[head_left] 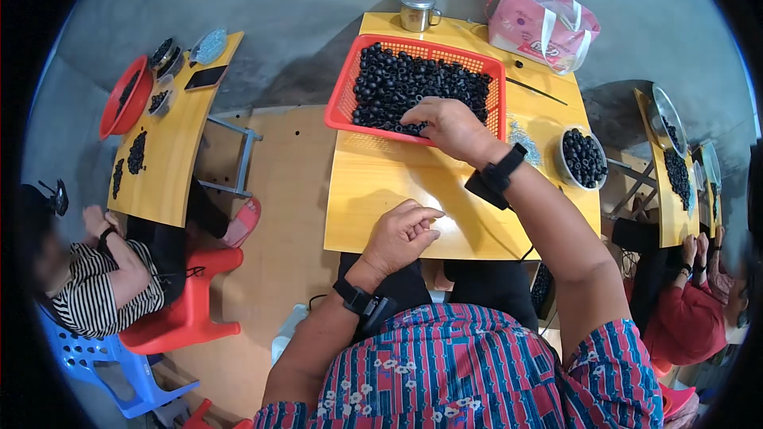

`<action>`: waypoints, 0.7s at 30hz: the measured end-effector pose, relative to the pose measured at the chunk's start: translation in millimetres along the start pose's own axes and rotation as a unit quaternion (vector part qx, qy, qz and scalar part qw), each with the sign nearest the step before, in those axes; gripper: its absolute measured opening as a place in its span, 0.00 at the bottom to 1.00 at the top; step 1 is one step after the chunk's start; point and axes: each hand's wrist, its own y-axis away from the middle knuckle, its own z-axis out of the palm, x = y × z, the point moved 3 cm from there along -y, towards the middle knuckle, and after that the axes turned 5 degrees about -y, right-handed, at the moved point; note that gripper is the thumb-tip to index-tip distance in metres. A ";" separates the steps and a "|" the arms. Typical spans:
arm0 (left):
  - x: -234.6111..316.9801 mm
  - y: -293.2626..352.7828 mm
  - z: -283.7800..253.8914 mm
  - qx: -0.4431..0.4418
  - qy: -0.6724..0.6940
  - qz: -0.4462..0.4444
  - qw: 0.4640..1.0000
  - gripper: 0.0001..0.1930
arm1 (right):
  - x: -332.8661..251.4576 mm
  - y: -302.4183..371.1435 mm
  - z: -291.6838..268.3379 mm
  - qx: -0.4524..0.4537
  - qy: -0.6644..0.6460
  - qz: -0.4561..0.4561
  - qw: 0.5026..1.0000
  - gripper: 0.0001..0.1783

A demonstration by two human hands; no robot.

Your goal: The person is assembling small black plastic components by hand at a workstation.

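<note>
Over the near rim of a red plastic basket (337, 103) reaches my right hand (455, 129). Its curved fingertips are at the small black ring-like pieces (421, 83) that fill the basket, with the thumb apart from the fingers. Whether a piece touches them is hard to see. My left hand (400, 234) is held over the near edge of the yellow table (358, 183), its fingers curled in and the thumb close to the forefinger. Anything inside it is hidden or too small to make out. Each wrist wears a black band.
Right of the basket are a pile of small clear pieces (524, 143) and a white tub (584, 159) of black pieces. A metal mug (418, 12), a pink bag (543, 24) and a thin dark rod (536, 92) lie farther back. People sit at side tables (171, 167).
</note>
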 end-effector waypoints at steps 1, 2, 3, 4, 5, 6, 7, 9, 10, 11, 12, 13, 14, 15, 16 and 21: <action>0.7 1.3 -0.2 -0.013 0.001 -0.020 1.000 0.15 | 2.6 -7.7 6.4 -0.025 0.001 0.002 1.000 0.20; 0.7 3.2 0.0 -0.014 0.006 -0.019 1.000 0.15 | 5.2 -12.2 11.6 -0.042 0.004 0.009 0.999 0.20; -0.4 3.9 0.1 -0.014 0.011 -0.018 1.000 0.15 | 7.3 -17.4 16.3 -0.060 0.007 0.015 0.998 0.21; -0.6 3.2 -0.2 -0.015 0.016 -0.017 1.000 0.15 | 10.0 -22.1 19.4 -0.077 0.011 0.021 0.997 0.22; 0.2 2.7 -1.0 -0.016 0.014 -0.019 1.000 0.15 | 14.0 -27.2 20.4 -0.101 0.010 0.033 0.994 0.22; 3.0 2.6 -2.4 -0.018 0.013 -0.022 1.000 0.15 | 18.7 -31.3 22.7 -0.120 0.001 0.047 0.992 0.20; 5.4 2.7 -3.1 -0.020 0.012 -0.025 0.999 0.15 | 23.0 -34.7 25.6 -0.139 -0.009 0.061 0.988 0.19; 6.2 3.0 -3.3 -0.024 0.011 -0.029 0.999 0.15 | 26.8 -37.1 29.6 -0.158 -0.023 0.084 0.984 0.17; 5.6 3.2 -3.0 -0.024 0.009 -0.029 0.999 0.15 | 26.6 -37.6 30.8 -0.159 -0.028 0.092 0.983 0.17; 5.0 3.1 -2.8 -0.025 0.008 -0.029 0.999 0.15 | 26.5 -38.3 31.8 -0.159 -0.033 0.100 0.982 0.17; 5.0 2.9 -2.6 -0.022 0.005 -0.024 0.999 0.15 | 27.8 -39.0 32.5 -0.165 -0.031 0.097 0.981 0.17; 4.6 2.8 -2.3 -0.020 0.002 -0.020 1.000 0.15 | 29.1 -40.5 33.2 -0.172 -0.029 0.094 0.980 0.17; 4.1 3.0 -1.7 -0.018 -0.002 -0.015 1.000 0.15 | 30.2 -40.9 34.1 -0.179 -0.027 0.091 0.979 0.17; 4.5 3.3 -1.9 -0.017 -0.005 -0.015 1.000 0.15 | 28.4 -41.4 33.4 -0.185 -0.031 0.097 0.977 0.16; 4.7 4.0 -1.9 -0.016 -0.008 -0.014 1.000 0.15 | 26.4 -41.9 33.1 -0.192 -0.035 0.103 0.975 0.16; 4.2 4.0 -0.1 -0.009 -0.016 -0.003 1.000 0.14 | 33.0 -41.9 33.3 -0.195 -0.013 0.094 0.976 0.12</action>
